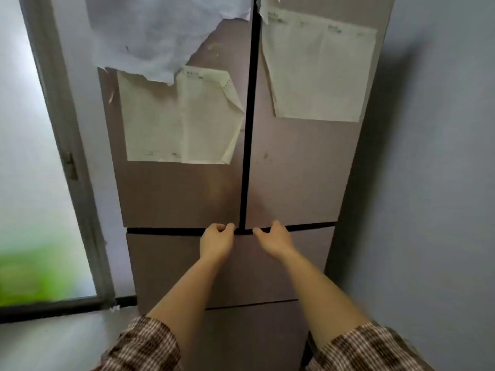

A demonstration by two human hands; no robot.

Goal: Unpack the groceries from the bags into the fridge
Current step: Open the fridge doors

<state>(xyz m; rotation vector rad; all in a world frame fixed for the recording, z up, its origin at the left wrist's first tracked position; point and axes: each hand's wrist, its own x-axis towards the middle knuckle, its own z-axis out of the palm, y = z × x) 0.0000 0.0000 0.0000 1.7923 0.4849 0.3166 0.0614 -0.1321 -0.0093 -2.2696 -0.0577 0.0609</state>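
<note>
A tall brown fridge point(294, 183) with two upper doors and drawers below fills the middle of the head view. Both upper doors are closed. My left hand point(215, 241) hooks its fingers under the bottom edge of the left door point(174, 196), beside the centre gap. My right hand point(276, 239) curls under the bottom edge of the right door point(300, 196), just past that gap. No bags or groceries are in view.
Several paper sheets point(176, 119) are stuck on the fridge doors. A frosted glass door point(32, 156) with a grey frame stands on the left. A plain wall point(434, 183) closes off the right side. Fridge drawers point(174, 263) sit below my hands.
</note>
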